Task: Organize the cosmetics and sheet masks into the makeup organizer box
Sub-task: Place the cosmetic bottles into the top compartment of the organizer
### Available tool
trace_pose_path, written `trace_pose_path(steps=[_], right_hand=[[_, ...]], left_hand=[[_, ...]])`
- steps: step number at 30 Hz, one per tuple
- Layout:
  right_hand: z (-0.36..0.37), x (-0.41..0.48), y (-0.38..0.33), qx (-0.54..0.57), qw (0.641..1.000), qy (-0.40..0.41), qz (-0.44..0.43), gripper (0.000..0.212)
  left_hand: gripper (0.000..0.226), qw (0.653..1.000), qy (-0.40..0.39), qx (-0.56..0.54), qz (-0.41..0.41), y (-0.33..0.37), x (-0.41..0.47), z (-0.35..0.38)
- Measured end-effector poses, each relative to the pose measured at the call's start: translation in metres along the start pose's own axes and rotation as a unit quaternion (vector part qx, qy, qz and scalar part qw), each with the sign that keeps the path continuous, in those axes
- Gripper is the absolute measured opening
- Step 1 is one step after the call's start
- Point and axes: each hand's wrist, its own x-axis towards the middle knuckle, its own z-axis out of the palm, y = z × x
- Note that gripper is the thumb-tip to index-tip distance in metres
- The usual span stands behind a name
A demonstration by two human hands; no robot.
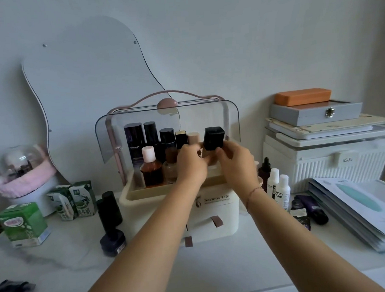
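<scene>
Now both hands reach into the open top tray of the makeup organizer box (178,198). The right hand (236,159) grips a black-capped bottle (213,138), standing upright with the cap upward; the left hand (191,162) is curled closed beside it, touching its base.

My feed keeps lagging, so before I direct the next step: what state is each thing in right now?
Organizer box: clear lid raised, top tray open.
Lower drawers: shut.
Black-capped item: held over the tray by the right hand.
Left hand: inside the tray, its grip hidden.
Bottles in the tray: upright, capped.
Sheet masks: stacked on the table, not yet stored.
Two white bottles: upright, outside the box.
Grey case: latched.
</scene>
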Motion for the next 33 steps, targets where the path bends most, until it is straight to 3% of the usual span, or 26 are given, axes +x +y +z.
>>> trace_pose_path(steps=[4, 9, 16, 20, 24, 26, 33], right_hand=[[-0.004, 0.003, 0.004, -0.038, 0.999, -0.033, -0.007, 0.025], [-0.001, 0.0, 0.005, -0.06, 0.99, -0.128, 0.014, 0.022], [-0.006, 0.003, -0.003, -0.028, 0.98, -0.179, 0.082, 0.032], [-0.012, -0.001, 0.0, -0.022, 0.983, -0.169, 0.061, 0.028], [-0.02, -0.016, 0.004, -0.144, 0.974, -0.163, -0.062, 0.042], [-0.02, -0.018, 0.004, -0.207, 0.952, -0.206, -0.092, 0.05], [-0.01, -0.005, -0.001, -0.29, 0.908, -0.297, -0.059, 0.053]], left_hand=[[0.011, 0.999, 0.006, 0.04, -0.024, -0.001, 0.0, 0.008], [0.01, 0.993, -0.004, 0.089, -0.072, 0.0, 0.003, 0.013], [0.024, 0.99, -0.047, 0.111, -0.076, 0.001, 0.002, 0.013], [0.036, 0.987, -0.084, 0.129, -0.053, -0.001, -0.004, 0.006], [0.031, 0.99, -0.104, 0.1, -0.011, -0.015, -0.018, -0.009], [0.034, 0.988, -0.133, 0.081, -0.016, -0.019, -0.019, -0.013], [0.043, 0.967, -0.213, -0.057, -0.131, -0.01, -0.006, -0.011]])
